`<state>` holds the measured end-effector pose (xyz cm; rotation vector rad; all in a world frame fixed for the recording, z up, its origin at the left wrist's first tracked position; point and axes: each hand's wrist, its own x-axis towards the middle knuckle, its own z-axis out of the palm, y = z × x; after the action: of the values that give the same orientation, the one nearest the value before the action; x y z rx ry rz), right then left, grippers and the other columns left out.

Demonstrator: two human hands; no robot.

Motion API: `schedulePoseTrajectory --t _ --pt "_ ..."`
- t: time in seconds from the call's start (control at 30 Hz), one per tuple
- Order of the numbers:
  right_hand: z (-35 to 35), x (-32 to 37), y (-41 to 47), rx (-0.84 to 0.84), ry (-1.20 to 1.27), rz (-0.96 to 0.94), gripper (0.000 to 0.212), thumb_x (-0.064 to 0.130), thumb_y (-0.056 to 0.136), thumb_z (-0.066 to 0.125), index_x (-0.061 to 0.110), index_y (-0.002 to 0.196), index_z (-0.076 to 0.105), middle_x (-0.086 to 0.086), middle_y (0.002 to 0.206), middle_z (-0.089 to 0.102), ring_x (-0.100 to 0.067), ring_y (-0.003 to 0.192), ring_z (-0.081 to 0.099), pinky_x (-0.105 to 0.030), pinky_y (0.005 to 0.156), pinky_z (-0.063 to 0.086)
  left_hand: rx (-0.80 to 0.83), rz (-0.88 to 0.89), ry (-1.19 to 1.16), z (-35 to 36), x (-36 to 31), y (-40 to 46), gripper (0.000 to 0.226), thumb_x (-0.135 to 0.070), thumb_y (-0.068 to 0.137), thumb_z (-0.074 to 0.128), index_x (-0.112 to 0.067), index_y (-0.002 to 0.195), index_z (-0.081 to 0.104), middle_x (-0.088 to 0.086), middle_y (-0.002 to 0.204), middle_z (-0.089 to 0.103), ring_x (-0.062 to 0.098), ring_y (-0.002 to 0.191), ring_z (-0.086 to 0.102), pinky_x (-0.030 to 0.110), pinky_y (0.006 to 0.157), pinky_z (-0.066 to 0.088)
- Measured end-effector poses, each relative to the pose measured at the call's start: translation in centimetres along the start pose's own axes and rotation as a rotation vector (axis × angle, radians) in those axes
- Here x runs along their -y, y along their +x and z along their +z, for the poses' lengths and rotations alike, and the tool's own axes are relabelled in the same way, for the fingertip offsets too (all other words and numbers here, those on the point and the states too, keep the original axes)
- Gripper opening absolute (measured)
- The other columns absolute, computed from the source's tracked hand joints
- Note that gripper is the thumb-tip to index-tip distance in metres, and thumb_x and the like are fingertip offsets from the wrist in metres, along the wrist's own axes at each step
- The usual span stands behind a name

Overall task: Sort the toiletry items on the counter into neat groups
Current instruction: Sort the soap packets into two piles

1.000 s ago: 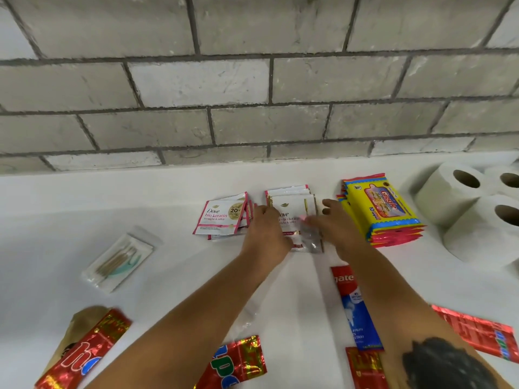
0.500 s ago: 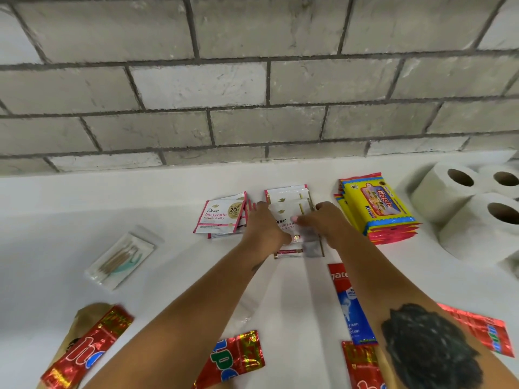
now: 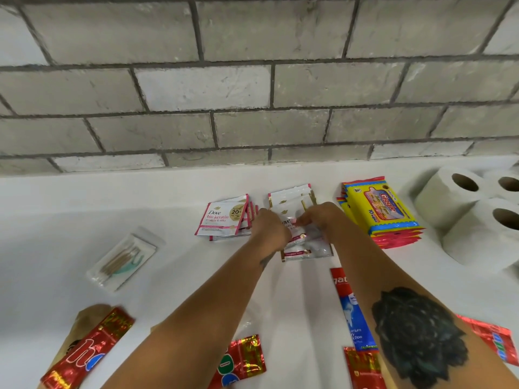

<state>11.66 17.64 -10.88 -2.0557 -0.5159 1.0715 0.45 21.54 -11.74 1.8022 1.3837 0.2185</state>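
- I see one shiny red foil packet (image 3: 84, 353) at the bottom left. It lies on something brown that I cannot make out, and the edge cuts it off.
- One clear flat plastic pouch (image 3: 125, 258) sits alone on the white counter (image 3: 70, 209). It holds thin brown sticks and one green thing.
- A second crinkly red foil packet (image 3: 241, 360) lies near the bottom, between my arms.
- The left pile of sachets (image 3: 224, 217) is white and pink, flat and square. I count about four; only the top one shows fully.
- My left hand (image 3: 271, 230) is curled and rests on the middle pile of sachets (image 3: 292, 200). My right hand (image 3: 323, 216) meets it there. Both seem to pinch one sachet on top, but the fingertips are small and blurry.
- I count at least four sachets in that pile. My hands hide a lot of it.
- One long blue and red toothpaste tube (image 3: 351, 310) lies flat, partly under my right arm.
- One more red packet (image 3: 362, 369) is cut off below it.
- A stack of wipes packs (image 3: 379, 209), yellow on top and red under, maybe five.
- Another red packet (image 3: 497, 341) peeks out past my arm.
- Three soft white toilet rolls (image 3: 449, 197) lie on their sides, cut off at the right.
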Motion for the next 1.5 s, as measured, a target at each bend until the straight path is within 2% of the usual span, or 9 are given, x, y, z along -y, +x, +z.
schedulePoseTrajectory --t 0.1,0.23,0.4,0.6,0.73,0.83,1.0,1.27,1.5 --pt "-0.4 0.3 -0.4 0.071 0.108 0.043 0.037 0.002 0.073 0.076 -0.005 0.107 0.063 -0.019 0.110 0.066 -0.034 0.103 0.062 -0.038 0.077 0.051 0.006 -0.002 -0.045 0.2 0.0 0.1 0.030 -0.004 0.081 0.065 0.003 0.108 0.056 0.005 0.079 0.054 0.017 0.076 0.055 0.019 0.048 0.039" --pt "-0.9 -1.1 -0.8 0.065 0.212 -0.075 0.035 0.002 0.071 0.077 0.001 0.104 0.064 -0.013 0.094 0.065 -0.026 0.078 0.060 -0.029 0.052 0.045 0.017 0.064 -0.185 0.5 0.7 -0.2 0.043 -0.010 0.072 0.072 -0.007 0.112 0.058 0.008 0.100 0.067 0.017 0.078 0.061 0.017 0.048 0.045" --pt "-1.6 -3.1 -0.8 0.185 0.425 -0.329 0.045 0.001 0.068 0.076 0.011 0.110 0.066 -0.015 0.110 0.070 -0.029 0.100 0.067 -0.044 0.088 0.054 -0.131 0.307 -0.546 1.0 1.3 -1.4 0.073 -0.015 0.055 0.080 -0.023 0.120 0.048 -0.007 0.110 0.067 0.011 0.103 0.064 0.038 0.088 0.055" --pt "-1.6 -3.9 -1.3 0.210 0.418 -0.499 0.066 0.009 0.049 0.085 0.011 0.110 0.062 -0.011 0.100 0.073 -0.031 0.091 0.069 -0.046 0.082 0.056 -0.263 0.596 -0.585 0.8 1.5 -2.3 0.064 -0.006 0.064 0.079 -0.040 0.110 0.049 -0.013 0.109 0.064 0.000 0.105 0.061 0.027 0.091 0.052" --pt "-1.0 -4.7 -1.8 0.207 0.441 -0.520 0.073 -0.003 0.048 0.078 0.005 0.116 0.055 -0.018 0.112 0.066 -0.031 0.100 0.065 -0.047 0.086 0.055 -0.211 0.542 -0.511 1.8 2.9 -2.1 0.062 -0.015 0.065 0.080 -0.018 0.119 0.049 -0.001 0.112 0.062 0.010 0.104 0.061 0.033 0.093 0.052" --pt "-0.8 -5.0 -1.4 0.135 0.417 -0.509 0.074 0.000 0.045 0.079 0.021 0.111 0.051 -0.009 0.113 0.061 -0.022 0.102 0.060 -0.038 0.087 0.053 -0.142 0.493 -0.483 2.1 3.0 -1.8 0.065 -0.003 0.076 0.074 -0.009 0.130 0.038 0.001 0.119 0.056 0.015 0.110 0.057 0.026 0.097 0.048" --pt "-0.6 -5.3 -1.1 0.116 0.367 -0.491 0.065 -0.011 0.071 0.072 0.018 0.117 0.037 -0.010 0.120 0.054 -0.022 0.109 0.055 -0.034 0.089 0.051 -0.141 0.469 -0.369 2.1 2.6 -1.0 0.061 -0.008 0.080 0.071 -0.003 0.131 0.038 0.000 0.119 0.054 0.014 0.115 0.054 0.019 0.096 0.040" --pt "-0.3 -2.6 0.8 -0.125 0.104 -0.297 0.060 0.023 0.075 0.078 0.004 0.120 0.043 -0.015 0.115 0.059 -0.027 0.100 0.060 -0.041 0.086 0.053 -0.081 0.096 -0.262 0.6 -0.2 1.1 0.055 -0.023 0.083 0.069 0.001 0.124 0.040 0.012 0.119 0.056 0.025 0.105 0.057 0.029 0.073 0.044" --pt "0.7 -0.7 2.3 -0.250 -0.385 -0.098 0.062 0.048 0.087 0.053 0.011 0.136 0.039 -0.014 0.142 0.036 -0.031 0.134 0.030 -0.040 0.107 0.027 -0.007 0.027 0.062 -0.1 -2.1 2.6 0.055 -0.025 0.090 0.055 0.003 0.134 0.039 0.019 0.130 0.054 0.031 0.118 0.053 0.034 0.092 0.046"
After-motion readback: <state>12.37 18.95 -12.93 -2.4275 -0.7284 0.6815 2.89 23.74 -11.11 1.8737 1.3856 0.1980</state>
